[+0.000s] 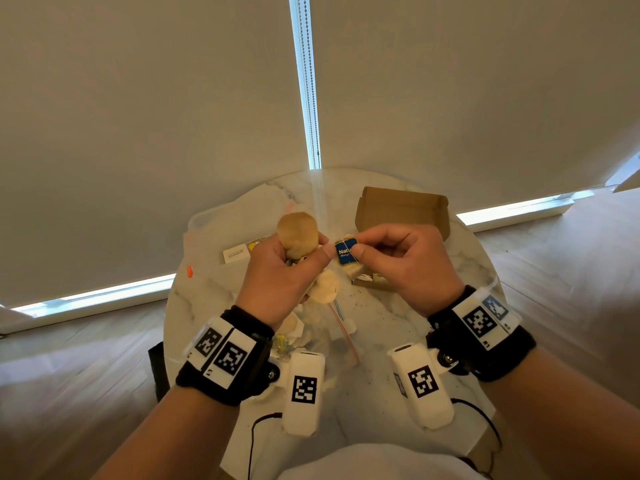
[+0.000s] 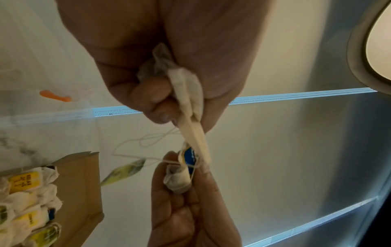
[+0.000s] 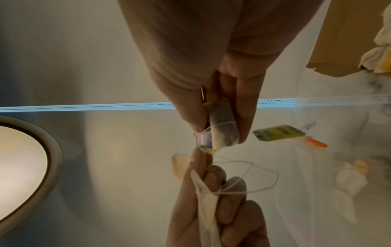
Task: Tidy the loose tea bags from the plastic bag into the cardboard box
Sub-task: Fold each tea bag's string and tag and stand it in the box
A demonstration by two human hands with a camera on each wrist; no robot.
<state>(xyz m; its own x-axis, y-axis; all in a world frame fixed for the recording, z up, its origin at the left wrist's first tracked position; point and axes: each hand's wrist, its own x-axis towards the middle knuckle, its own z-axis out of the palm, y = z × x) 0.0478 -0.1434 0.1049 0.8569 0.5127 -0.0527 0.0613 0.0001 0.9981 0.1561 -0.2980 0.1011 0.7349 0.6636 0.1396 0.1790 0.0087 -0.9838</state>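
The left hand [image 1: 277, 275] is curled round a clump of tea bags [image 1: 298, 237], its thumb reaching toward the blue tag [image 1: 345, 250]; the right hand [image 1: 398, 261] pinches that tag and a small wrapped bag [image 3: 224, 127] between thumb and fingertips, all held above the counter [image 1: 415, 341]. A thin string [image 3: 253, 170] loops between the two hands and seems to run on to a yellow tag [image 3: 279, 134] hanging loose. The likely trouble is a tangle: if the right hand pulls away hard, the string may tighten into a knot, tear the paper of a bag, or drag another bag out of the left hand's grip. Dark specks on the counter suggest some tea has already spilled, and a tear would add more. A bag hanging below the left hand could also slip free and fall. The plastic bag [image 1: 235, 216] lies at the far left of the counter, with an orange slider [image 1: 189, 271]; more loose bags lie near the wrists by a second zip strip. The box [image 1: 401, 209] stands open at the far right, with wrapped bags already packed inside in the left wrist view. The counter is a round marble-patterned top on a wood floor [image 1: 69, 341], set against pale roller blinds [image 1: 138, 98] with daylight showing at their edges and a bead chain in the gap between them.
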